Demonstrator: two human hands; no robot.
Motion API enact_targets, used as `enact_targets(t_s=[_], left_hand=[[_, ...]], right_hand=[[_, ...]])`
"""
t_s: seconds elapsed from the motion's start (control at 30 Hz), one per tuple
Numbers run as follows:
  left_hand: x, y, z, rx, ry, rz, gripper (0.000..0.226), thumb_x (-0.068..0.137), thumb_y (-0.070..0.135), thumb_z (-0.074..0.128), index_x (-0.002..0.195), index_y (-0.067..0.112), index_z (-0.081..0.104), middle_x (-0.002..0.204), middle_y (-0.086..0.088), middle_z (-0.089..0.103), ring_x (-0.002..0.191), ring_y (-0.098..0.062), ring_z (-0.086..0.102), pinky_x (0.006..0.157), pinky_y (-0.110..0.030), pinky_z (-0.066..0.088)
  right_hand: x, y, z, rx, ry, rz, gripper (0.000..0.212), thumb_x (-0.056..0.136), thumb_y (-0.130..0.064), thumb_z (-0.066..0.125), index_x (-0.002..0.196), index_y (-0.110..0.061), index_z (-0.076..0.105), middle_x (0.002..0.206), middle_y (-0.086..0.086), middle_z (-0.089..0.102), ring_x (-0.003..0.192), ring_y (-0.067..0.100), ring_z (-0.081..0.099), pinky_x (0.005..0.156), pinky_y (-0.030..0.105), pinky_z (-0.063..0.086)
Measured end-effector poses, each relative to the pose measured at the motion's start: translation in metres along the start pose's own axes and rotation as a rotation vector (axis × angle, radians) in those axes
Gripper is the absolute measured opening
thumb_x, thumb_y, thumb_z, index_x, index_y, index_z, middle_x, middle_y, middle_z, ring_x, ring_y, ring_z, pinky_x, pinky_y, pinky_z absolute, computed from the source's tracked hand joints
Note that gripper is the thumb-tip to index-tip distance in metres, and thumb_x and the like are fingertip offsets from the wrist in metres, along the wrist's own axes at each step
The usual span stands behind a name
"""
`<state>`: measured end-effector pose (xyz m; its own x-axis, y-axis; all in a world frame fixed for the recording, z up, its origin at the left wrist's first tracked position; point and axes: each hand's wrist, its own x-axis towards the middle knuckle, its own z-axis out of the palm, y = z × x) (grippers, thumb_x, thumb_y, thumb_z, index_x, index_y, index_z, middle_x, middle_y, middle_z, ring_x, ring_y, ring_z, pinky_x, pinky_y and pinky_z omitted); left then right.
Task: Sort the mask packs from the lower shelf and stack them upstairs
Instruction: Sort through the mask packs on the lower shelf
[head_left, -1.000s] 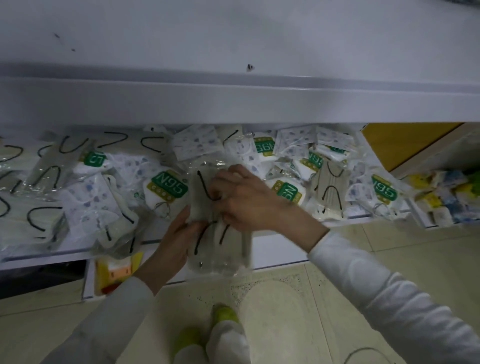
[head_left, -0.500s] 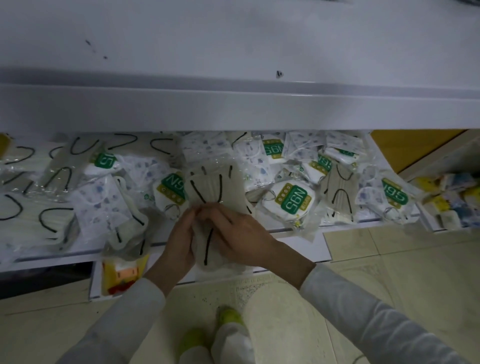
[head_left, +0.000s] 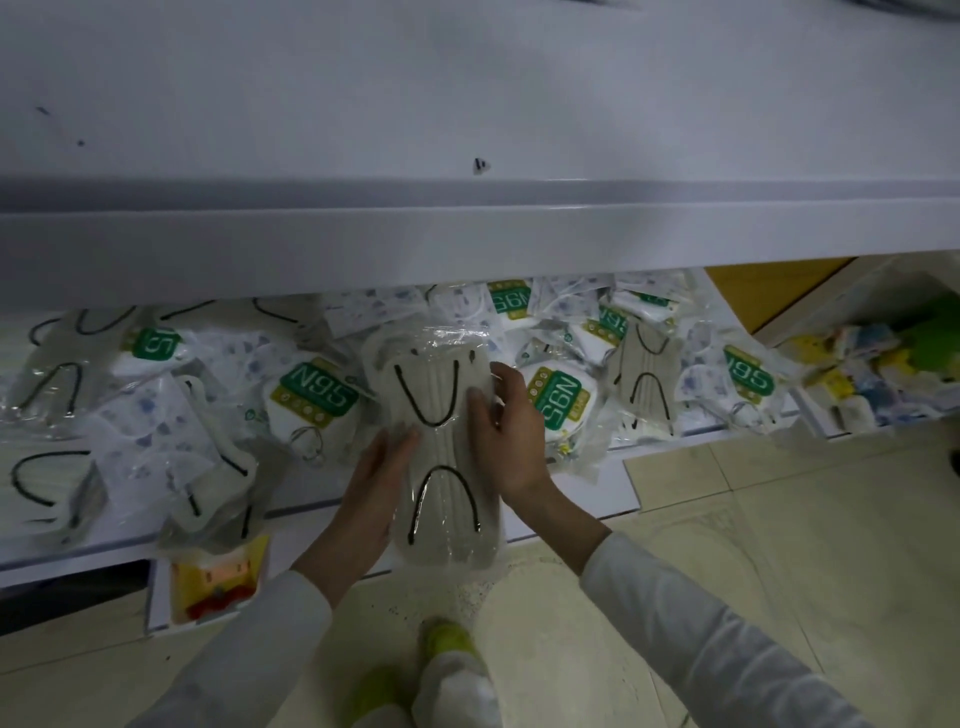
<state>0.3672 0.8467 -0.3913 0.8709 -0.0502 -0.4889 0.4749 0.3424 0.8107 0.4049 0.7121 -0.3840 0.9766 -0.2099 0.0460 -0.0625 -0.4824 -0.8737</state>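
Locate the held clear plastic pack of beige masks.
The pack is centred in head view, between left hand and right hand, over the white lower shelf's edge.

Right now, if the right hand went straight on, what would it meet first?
Probably the N95 pack at the back of the lower shelf, beyond the held pack the right hand grips; depth is unclear.
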Motion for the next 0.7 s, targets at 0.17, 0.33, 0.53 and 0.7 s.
enact_targets(t_s=[0.17,0.33,0.53,0.7], left_hand=[[0.004,-0.003,0.014,0.061,-0.004,0.059,0.050,0.080,-0.006,0.064,0.120,0.024,0.056,0.102,0.004,0.071,0.092,-0.011,0.068,0.065,-0.022,0.056],[0.006,-0.011,0.022,0.082,-0.004,0.062,0.052,0.078,-0.005,0.066,0.123,0.019,0.056,0.103,-0.004,0.072,0.095,-0.020,0.068,0.070,-0.026,0.055],[0.000,0.001,0.031,0.274,-0.081,0.216,0.053,0.080,-0.008,0.066,0.108,0.035,0.053,0.089,0.026,0.070,0.088,0.002,0.066,0.068,-0.014,0.051],[-0.023,0.040,0.023,0.784,-0.268,0.316,0.059,0.086,0.011,0.066,0.126,0.042,0.035,0.116,0.047,0.049,0.112,0.022,0.045,0.094,-0.009,0.042]], right_hand=[[-0.001,0.006,-0.006,0.029,0.038,0.025,0.028,0.095,-0.019,0.056,0.120,-0.005,0.054,0.095,-0.003,0.063,0.085,0.016,0.065,0.068,0.004,0.043],[-0.002,0.020,-0.023,0.083,-0.025,0.050,0.023,0.094,-0.017,0.057,0.115,-0.006,0.057,0.097,-0.003,0.066,0.083,0.001,0.063,0.073,0.014,0.052],[0.009,0.020,-0.045,0.066,-0.085,0.052,0.048,0.086,-0.015,0.069,0.126,-0.007,0.044,0.112,0.003,0.058,0.102,0.016,0.057,0.091,0.032,0.048],[0.038,-0.023,-0.110,-0.061,-0.398,-0.081,0.095,0.072,-0.024,0.083,0.147,-0.019,0.025,0.137,-0.009,0.044,0.114,-0.008,0.045,0.094,0.004,0.034]])
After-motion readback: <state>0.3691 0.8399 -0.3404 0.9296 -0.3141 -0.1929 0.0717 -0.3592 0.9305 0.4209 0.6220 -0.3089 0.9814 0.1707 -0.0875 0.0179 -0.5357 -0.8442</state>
